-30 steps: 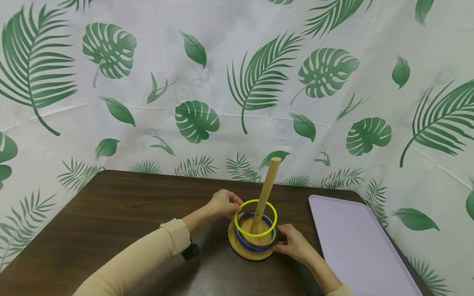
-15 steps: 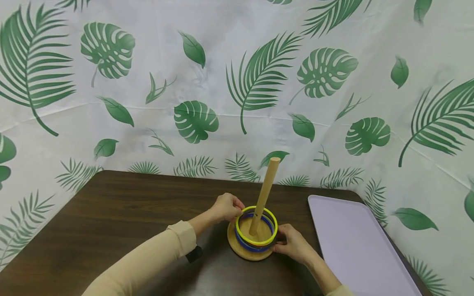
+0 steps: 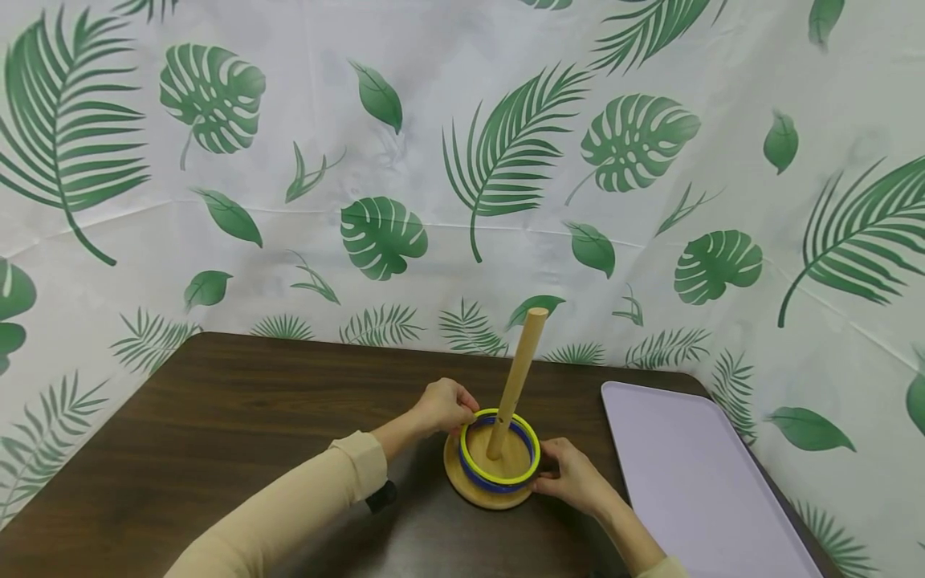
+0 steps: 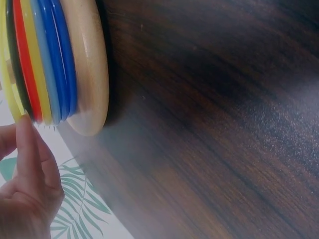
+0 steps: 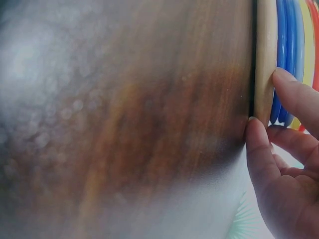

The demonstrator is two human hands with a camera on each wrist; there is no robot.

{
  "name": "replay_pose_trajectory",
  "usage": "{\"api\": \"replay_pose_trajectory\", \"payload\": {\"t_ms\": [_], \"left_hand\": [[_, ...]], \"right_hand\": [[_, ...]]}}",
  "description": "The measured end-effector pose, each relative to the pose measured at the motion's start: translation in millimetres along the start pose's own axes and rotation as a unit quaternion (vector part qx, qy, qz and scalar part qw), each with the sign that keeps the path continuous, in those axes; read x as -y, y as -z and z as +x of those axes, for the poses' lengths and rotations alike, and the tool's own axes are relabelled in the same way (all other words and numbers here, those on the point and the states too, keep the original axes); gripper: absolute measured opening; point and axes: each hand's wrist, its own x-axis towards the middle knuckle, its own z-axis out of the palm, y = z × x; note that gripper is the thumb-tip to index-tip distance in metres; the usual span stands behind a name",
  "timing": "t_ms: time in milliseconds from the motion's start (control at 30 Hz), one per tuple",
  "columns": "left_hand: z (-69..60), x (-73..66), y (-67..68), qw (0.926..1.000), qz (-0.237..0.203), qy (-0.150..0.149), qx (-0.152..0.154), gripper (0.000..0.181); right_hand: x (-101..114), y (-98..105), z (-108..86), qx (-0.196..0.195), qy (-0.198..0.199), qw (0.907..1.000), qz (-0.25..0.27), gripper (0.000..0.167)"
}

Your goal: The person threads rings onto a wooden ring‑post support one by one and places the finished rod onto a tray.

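Observation:
A round wooden base (image 3: 495, 502) stands on the table with a tall wooden peg (image 3: 520, 371) rising from it. Several plastic rings lie stacked around the peg: blue rings (image 4: 63, 74) lowest, then light blue, yellow, a red ring (image 4: 25, 59) and a dark one. Topmost is a bright yellow ring (image 4: 5, 74), whose left rim my left hand (image 3: 442, 406) pinches between thumb and fingers. On the opposite side, my right hand (image 3: 572, 475) holds the edge of the base, one fingertip against it beside the blue rings. Its other fingers partly hide the stack.
A pale purple tray (image 3: 694, 474) lies at the right of the dark wooden table (image 3: 289, 417). Behind the table hangs a white cloth (image 3: 433, 160) printed with green leaves. A black wrist strap piece (image 3: 381, 496) shows under the left sleeve.
My left hand has lowered the yellow ring along the peg, from tilted above the stack to lying on top of the other rings. The right hand has stayed in place.

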Motion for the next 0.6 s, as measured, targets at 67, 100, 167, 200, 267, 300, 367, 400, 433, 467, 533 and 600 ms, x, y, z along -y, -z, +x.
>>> {"api": "replay_pose_trajectory", "payload": {"t_ms": [67,100,167,200,267,300,367,400,433,467,533,600], "left_hand": [[-0.1,0.6,-0.5,1.0000,0.001,0.000,0.000,0.004],[-0.2,0.8,-0.6,1.0000,0.001,0.000,0.000,0.004],[-0.5,0.9,-0.9,1.0000,0.001,0.001,0.001,0.004],[-0.4,0.9,-0.9,1.0000,0.001,0.001,0.001,0.004],[-0.6,1.0,-0.8,1.0000,0.002,0.001,0.001,0.004],[-0.8,1.0,-0.7,1.0000,0.002,0.000,0.000,0.005],[-0.8,1.3,-0.8,1.0000,0.002,-0.001,0.000,0.005],[-0.9,1.4,-0.8,1.0000,0.002,-0.002,0.000,0.005],[-1.1,1.6,-0.9,1.0000,0.002,-0.003,0.000,0.006],[-1.1,1.7,-1.0,1.0000,0.001,-0.002,0.000,0.006],[-0.9,2.0,-1.2,1.0000,0.001,-0.002,0.001,0.006],[-0.8,2.6,-1.6,1.0000,0.000,-0.001,0.001,0.006]], "right_hand": [[0.0,-0.4,-0.1,-0.001,0.000,1.0000,0.004,0.044],[-0.1,-0.6,-0.2,-0.001,0.001,1.0000,0.004,0.043],[-0.1,-0.9,-0.4,-0.002,0.001,1.0000,0.009,0.041],[-0.2,-1.0,-0.5,-0.002,0.002,0.9999,0.010,0.040],[0.0,-1.0,-0.7,-0.002,0.003,0.9999,0.014,0.039],[0.3,-0.8,-0.8,-0.003,0.005,0.9999,0.013,0.038],[0.8,-0.5,-0.9,-0.005,0.006,0.9999,0.011,0.037],[0.9,-0.2,-0.9,-0.005,0.007,0.9999,0.009,0.036],[1.4,0.1,-1.1,-0.005,0.008,0.9999,0.008,0.036],[1.4,0.3,-1.2,-0.004,0.007,0.9999,0.007,0.035],[2.0,0.8,-1.6,-0.004,0.008,0.9999,0.005,0.035],[2.4,1.1,-1.9,-0.004,0.009,1.0000,0.001,0.036]]}}
